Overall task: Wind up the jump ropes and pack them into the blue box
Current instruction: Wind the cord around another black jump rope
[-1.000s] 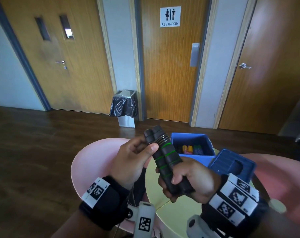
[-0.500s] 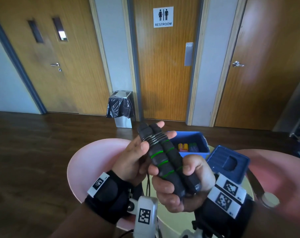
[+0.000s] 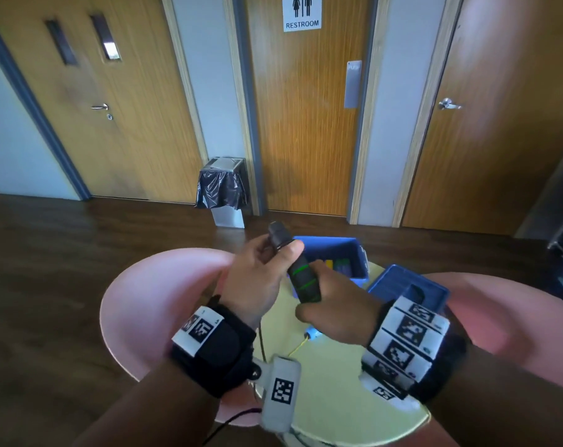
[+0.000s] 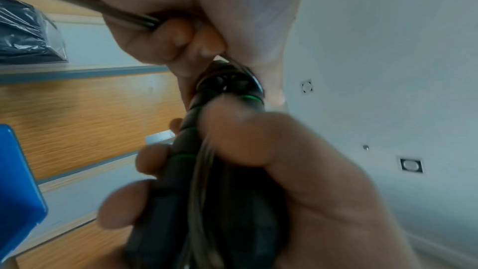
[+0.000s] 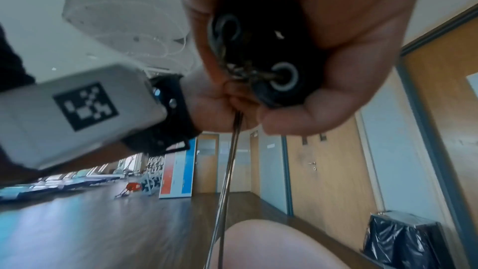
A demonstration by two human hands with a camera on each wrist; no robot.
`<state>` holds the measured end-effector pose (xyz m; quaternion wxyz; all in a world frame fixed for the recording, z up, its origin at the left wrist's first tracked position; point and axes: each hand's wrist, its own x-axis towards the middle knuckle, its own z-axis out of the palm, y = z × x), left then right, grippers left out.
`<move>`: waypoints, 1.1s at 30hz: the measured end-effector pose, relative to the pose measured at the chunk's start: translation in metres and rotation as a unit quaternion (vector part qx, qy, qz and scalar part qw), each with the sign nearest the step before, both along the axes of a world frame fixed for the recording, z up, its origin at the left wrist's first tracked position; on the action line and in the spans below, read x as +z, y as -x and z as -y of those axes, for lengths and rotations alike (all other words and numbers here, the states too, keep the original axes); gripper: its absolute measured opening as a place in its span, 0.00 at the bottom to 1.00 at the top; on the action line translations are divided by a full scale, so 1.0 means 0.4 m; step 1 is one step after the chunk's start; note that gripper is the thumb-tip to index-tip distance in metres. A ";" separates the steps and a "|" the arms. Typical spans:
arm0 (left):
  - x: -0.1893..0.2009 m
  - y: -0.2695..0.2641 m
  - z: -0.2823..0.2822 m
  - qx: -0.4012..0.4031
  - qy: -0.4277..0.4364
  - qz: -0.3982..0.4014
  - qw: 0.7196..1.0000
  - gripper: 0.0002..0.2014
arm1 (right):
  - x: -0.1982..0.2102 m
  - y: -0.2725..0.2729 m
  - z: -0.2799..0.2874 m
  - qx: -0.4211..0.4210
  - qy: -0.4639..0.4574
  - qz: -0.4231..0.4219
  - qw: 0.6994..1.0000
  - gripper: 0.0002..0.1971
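Both hands are closed on the handles [image 3: 301, 275]: right [image 3: 335, 312] low, left [image 3: 257, 279] shifted from open to pinching cord [image 4: 129, 18] atop; winding nearly done.

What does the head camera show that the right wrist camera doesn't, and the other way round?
Only the head view shows the open blue box behind the hands, its lid beside it, and the green rings on the black handles. Only the right wrist view shows the handles' butt ends, two pale rings side by side, with the thin rope running down out of the hands. Both show the right hand gripping the handles, the left hand closed against them, and the bin lined with a black bag.
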<state>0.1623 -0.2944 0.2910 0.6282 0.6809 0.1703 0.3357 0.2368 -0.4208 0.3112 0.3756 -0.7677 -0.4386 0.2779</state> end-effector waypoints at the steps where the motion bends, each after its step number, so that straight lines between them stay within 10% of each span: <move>1: -0.009 -0.020 0.017 0.009 -0.025 -0.012 1.000 0.08 | -0.009 -0.018 0.013 -0.006 0.012 -0.037 0.999 0.12; 10: -0.047 -0.131 0.139 -0.012 -0.031 -0.007 0.999 0.18 | -0.051 -0.190 0.190 0.092 -0.016 -0.485 0.870 0.29; 17: -0.047 -0.187 0.245 -0.074 0.066 0.029 0.995 0.16 | -0.091 -0.251 0.285 0.159 -0.054 -0.555 0.815 0.28; 21: -0.064 -0.201 0.279 -0.026 0.061 0.019 0.998 0.20 | -0.084 -0.279 0.316 0.112 -0.023 -0.487 0.866 0.25; 26: -0.050 -0.214 0.307 0.093 -0.027 -0.031 0.995 0.13 | -0.053 -0.270 0.338 -0.001 -0.015 -0.146 0.989 0.24; 30: -0.043 -0.233 0.342 0.140 -0.030 -0.019 0.989 0.06 | -0.071 -0.237 0.330 -0.045 0.025 0.160 0.986 0.30; 33: -0.041 -0.238 0.350 0.132 -0.046 -0.015 0.990 0.05 | -0.078 -0.254 0.320 -0.095 0.011 0.211 0.973 0.24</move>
